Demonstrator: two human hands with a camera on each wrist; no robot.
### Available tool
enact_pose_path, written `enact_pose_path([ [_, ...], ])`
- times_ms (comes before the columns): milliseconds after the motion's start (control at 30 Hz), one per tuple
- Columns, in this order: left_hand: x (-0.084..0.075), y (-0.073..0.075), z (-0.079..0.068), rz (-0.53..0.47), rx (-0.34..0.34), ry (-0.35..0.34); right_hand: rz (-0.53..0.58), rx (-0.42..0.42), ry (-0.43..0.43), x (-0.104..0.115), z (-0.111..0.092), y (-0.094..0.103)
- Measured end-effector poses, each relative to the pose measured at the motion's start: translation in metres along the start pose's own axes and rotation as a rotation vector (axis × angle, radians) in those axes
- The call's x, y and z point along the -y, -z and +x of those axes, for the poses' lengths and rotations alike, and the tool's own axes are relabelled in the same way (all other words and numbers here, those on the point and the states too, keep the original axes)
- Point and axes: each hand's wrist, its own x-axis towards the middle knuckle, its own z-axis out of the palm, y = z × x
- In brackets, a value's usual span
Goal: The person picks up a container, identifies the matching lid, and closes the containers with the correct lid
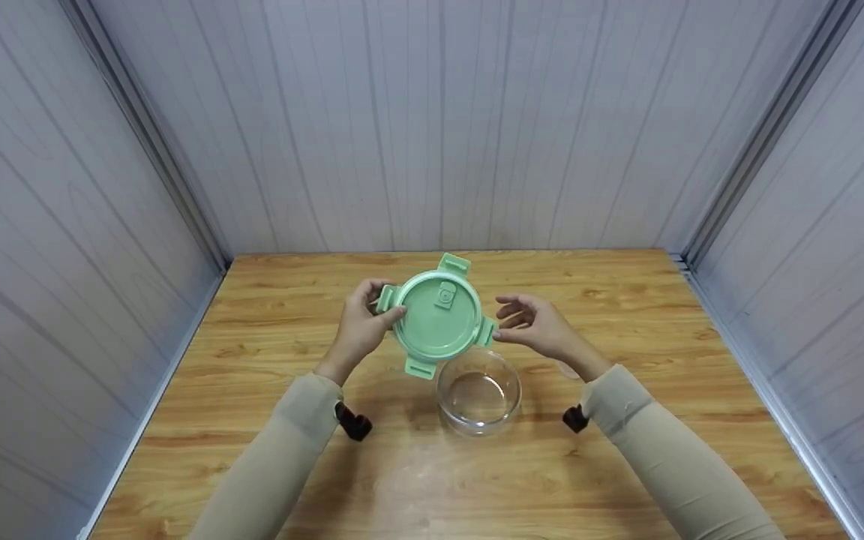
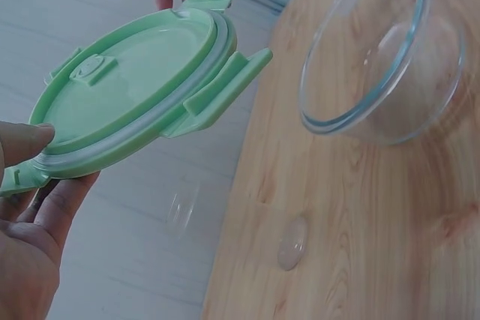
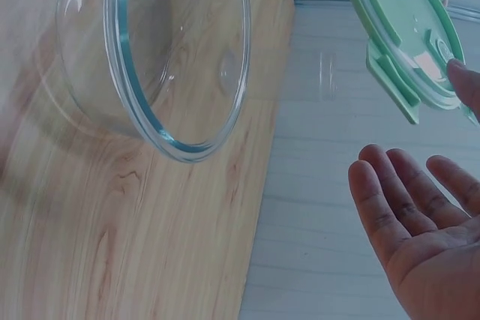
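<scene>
My left hand (image 1: 363, 324) grips a round green lid (image 1: 439, 319) by its left edge, thumb on top and fingers beneath. The lid is tilted up, with its clip flaps spread outward and a small vent plug on its face. To its right, my right hand (image 1: 541, 328) has its thumb at one flap; its other fingers (image 3: 405, 200) extend below the lid, holding nothing. A round clear glass bowl (image 1: 479, 394) stands upright on the table, below and to the right of the lid, which overlaps its far rim in the head view.
The wooden table (image 1: 267, 427) meets pale panelled walls (image 1: 439, 127) at the back and sides. A clear, see-through object (image 2: 293, 242) stands on the table in the left wrist view. A small clear edge (image 1: 568, 369) shows beside the right wrist.
</scene>
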Motion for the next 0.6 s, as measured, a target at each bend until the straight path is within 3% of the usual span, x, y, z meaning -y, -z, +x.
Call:
enact_pose_path([
  [600, 0.002, -0.021, -0.009, -0.062, 0.065, -0.073, -0.030, 0.006, 0.076, -0.001, 0.001, -0.015],
])
